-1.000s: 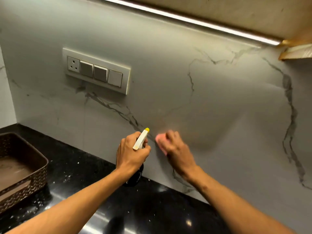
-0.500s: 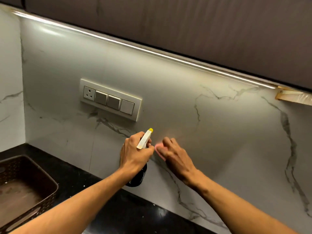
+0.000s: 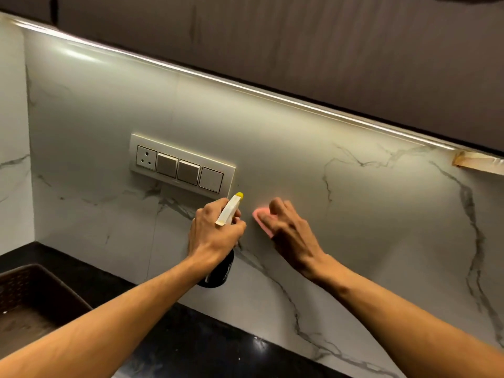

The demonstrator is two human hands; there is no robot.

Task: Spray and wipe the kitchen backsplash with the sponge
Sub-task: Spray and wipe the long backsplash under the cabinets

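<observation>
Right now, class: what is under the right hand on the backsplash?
A pink sponge, pressed against the backsplash by the right hand. Only its left edge shows; the hand covers the rest.

Black, glossy surface [image 3: 196, 339], flecked with pale specks. Carries a brown woven basket [image 3: 41, 289] at the left, cut off by the frame edge.

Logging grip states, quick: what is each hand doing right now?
Left hand: closed, gripping the spray bottle.
Right hand: open, flat fingers pressing the pink sponge against the backsplash.
</observation>
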